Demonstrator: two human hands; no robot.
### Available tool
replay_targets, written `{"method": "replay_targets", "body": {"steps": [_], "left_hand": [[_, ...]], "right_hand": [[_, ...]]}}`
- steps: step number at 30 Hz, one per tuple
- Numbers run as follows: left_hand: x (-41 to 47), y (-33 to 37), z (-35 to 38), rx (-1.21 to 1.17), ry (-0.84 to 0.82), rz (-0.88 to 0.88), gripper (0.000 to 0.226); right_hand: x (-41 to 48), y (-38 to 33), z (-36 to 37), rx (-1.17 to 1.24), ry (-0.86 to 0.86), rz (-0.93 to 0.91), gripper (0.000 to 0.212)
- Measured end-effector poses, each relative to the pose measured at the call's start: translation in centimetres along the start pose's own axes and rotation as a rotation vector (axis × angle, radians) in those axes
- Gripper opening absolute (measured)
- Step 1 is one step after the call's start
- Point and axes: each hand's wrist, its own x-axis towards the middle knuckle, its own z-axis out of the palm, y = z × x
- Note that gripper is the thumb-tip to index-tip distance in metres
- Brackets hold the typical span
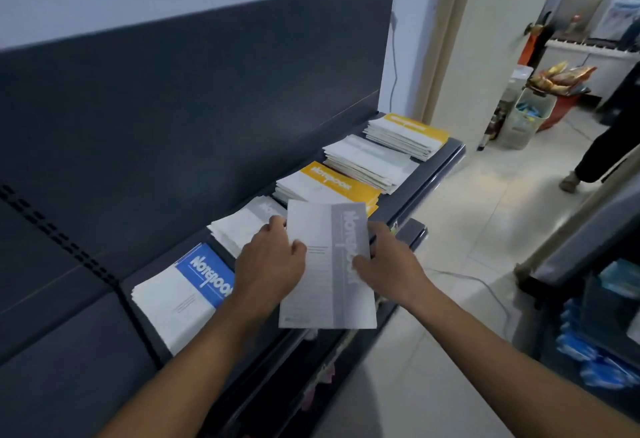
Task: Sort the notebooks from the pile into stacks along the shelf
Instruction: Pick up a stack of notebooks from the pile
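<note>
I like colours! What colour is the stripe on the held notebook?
Grey, on the held notebook, seen in head view.

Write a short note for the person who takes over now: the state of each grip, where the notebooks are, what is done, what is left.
Left grip holds the left edge of a grey notebook; right grip holds its right edge. The notebook is in the air above the front of the shelf.
Done: five stacks lie along the shelf: blue stack, grey stack, yellow stack, pale stack, far yellow stack.
Left: lay the held notebook down, probably on the grey stack beside the left grip. The pile is not in view, so I cannot tell how many remain.
</note>
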Motion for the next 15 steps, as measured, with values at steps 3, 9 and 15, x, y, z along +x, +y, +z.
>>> {"method": "replay_targets", "body": {"steps": [3, 9, 15], "left_hand": [[0.7, 1.9, 0.8, -0.034, 0.031, -0.065, 0.030], [0.5, 2.6, 1.6, -0.051, 0.059, -0.288, 0.030], [2.8, 0.4, 1.1, -0.086, 0.143, -0.486, 0.027]], "right_hand": [[2.0, 1.4, -2.1, 0.046, -0.057, -0.057, 0.053], [6.3, 1.9, -3.4, 0.055, -0.230, -0.136, 0.056], [11.6, -0.9, -2.0, -0.001, -0.336, -0.276, 0.056]]}}
